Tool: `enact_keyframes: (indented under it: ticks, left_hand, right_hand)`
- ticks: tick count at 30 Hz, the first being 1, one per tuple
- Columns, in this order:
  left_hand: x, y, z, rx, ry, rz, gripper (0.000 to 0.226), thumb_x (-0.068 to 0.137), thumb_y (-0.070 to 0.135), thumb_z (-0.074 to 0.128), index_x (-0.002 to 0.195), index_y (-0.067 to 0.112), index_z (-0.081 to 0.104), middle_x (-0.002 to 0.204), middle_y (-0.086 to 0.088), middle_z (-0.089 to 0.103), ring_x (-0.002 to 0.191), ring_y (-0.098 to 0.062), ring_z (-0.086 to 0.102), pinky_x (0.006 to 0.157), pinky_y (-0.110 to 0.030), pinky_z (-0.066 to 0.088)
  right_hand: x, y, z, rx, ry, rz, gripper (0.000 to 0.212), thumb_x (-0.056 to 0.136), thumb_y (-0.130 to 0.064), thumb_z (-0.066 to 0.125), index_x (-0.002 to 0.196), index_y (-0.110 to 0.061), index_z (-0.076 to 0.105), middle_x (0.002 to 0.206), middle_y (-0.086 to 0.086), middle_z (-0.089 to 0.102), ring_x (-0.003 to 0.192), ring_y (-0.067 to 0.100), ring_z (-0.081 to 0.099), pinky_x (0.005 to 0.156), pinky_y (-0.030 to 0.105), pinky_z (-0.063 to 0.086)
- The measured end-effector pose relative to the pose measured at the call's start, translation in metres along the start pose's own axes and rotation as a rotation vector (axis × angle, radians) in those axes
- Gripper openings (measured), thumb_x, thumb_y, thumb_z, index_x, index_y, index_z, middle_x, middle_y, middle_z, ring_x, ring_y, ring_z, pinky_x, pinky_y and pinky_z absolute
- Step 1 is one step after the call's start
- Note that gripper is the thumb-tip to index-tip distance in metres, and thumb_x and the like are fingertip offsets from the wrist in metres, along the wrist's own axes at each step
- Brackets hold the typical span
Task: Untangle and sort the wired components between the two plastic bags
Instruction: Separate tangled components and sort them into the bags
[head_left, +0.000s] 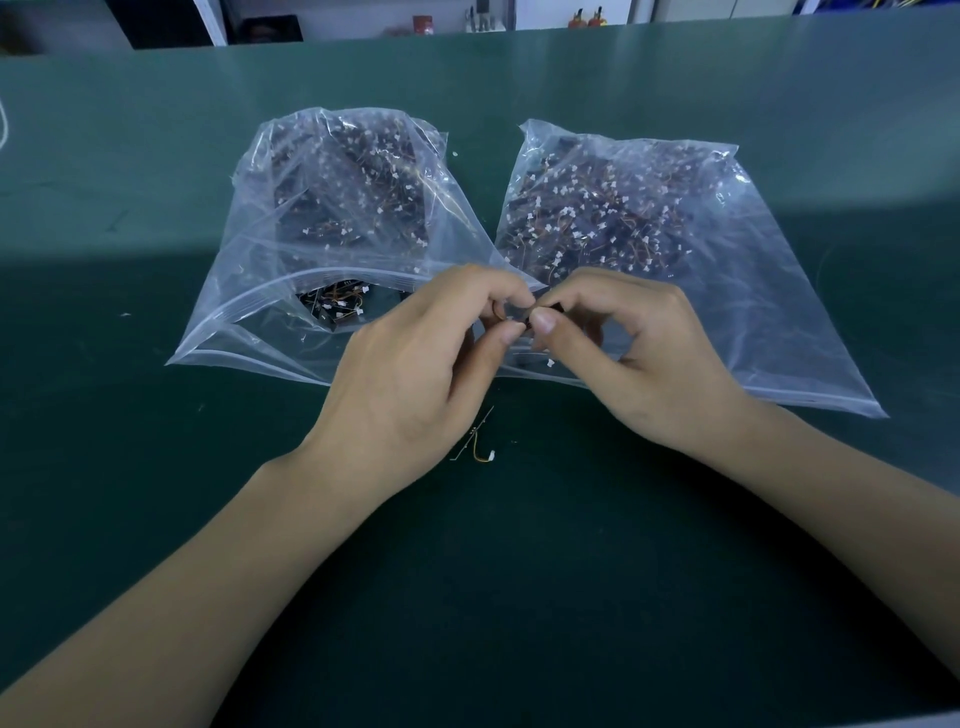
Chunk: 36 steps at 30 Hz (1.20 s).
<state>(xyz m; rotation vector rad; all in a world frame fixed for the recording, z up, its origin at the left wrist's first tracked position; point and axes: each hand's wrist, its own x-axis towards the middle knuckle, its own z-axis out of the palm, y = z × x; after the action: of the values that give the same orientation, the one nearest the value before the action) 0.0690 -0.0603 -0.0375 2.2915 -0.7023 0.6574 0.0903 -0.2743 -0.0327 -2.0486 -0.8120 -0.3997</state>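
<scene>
Two hands meet at the middle of the frame, pinching one small wired component (519, 318) between them. It's mostly hidden by the fingertips, so all I can make out is a dark bit and a thin wire. The left hand (415, 374) has thumb and forefinger curled onto it from the left, and the right hand (628, 358) does the same from the right, other fingers loosely bent. They're held just above the near edges of the two clear plastic bags.

The left bag (260, 332) sits centre-left with its mouth gaping open toward the bottom of the frame, and the right bag (779, 322) lies just beside it at centre-right. Both are stuffed with dark parts, orange-ish wires and little white connectors.

Just below the hands, a loose wire (480, 447) with a white plug lies on the green table (156, 467). Shelves and clutter run along the top edge, too blurry to name.
</scene>
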Motion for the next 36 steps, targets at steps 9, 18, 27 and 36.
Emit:
enact_keyframes:
  ticks: [9,18,27,36]
  left_hand:
    - [0.0008,-0.0034,0.0013,-0.04,0.029,0.019,0.023,0.104,0.03,0.062,0.124,0.04,0.055,0.1,0.022,0.059,0.087,-0.011,0.065,0.072,-0.031,0.054]
    - [0.0016,-0.0024,0.0006,-0.03,0.032,0.05,0.022,0.104,0.028,0.062,0.121,0.041,0.054,0.1,0.021,0.062,0.086,-0.009,0.064,0.07,-0.03,0.053]
    - [0.0014,-0.0026,0.0013,-0.016,0.026,0.084,0.021,0.105,0.022,0.063,0.12,0.037,0.059,0.103,0.019,0.063,0.089,-0.005,0.062,0.072,-0.023,0.049]
    - [0.0016,-0.0011,0.0007,-0.008,0.011,0.083,0.022,0.104,0.019,0.062,0.119,0.035,0.06,0.102,0.016,0.063,0.087,-0.006,0.059,0.071,-0.021,0.046]
  right_hand:
    - [-0.0008,-0.0031,0.0006,0.115,-0.026,0.104,0.02,0.106,-0.014,0.062,0.093,-0.006,0.075,0.08,0.008,0.067,0.072,0.028,0.06,0.07,0.05,0.048]
    - [-0.0006,-0.0038,0.0014,0.128,-0.035,0.132,0.02,0.107,-0.017,0.061,0.095,-0.01,0.074,0.08,-0.001,0.071,0.071,0.026,0.062,0.07,0.053,0.049]
    - [-0.001,-0.0017,0.0001,0.102,-0.053,0.135,0.021,0.107,-0.013,0.061,0.094,-0.004,0.074,0.081,0.005,0.073,0.072,0.029,0.063,0.071,0.052,0.049]
    - [-0.0014,0.0002,0.0009,0.083,-0.069,0.111,0.022,0.109,-0.016,0.058,0.094,-0.005,0.071,0.08,-0.001,0.073,0.071,0.026,0.063,0.071,0.05,0.051]
